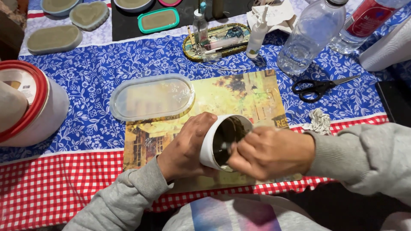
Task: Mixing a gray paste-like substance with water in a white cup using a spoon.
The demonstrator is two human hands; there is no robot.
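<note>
Your left hand (184, 147) is wrapping closed around a white cup (222, 143), tilting its dark mix toward you, while your right hand (267, 152) is pinching a stirring tool inside, over the picture mat (252, 98) shielding the tabletop (85, 68).

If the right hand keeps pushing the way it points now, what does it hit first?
The right hand points left into the tilted white cup; it would probably meet the cup's dark inner wall first, then the left hand behind it.

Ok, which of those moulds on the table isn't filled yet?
The clear oval mould beside the left hand looks unfilled; the other moulds along the far edge hold a grey-brown fill.
</note>
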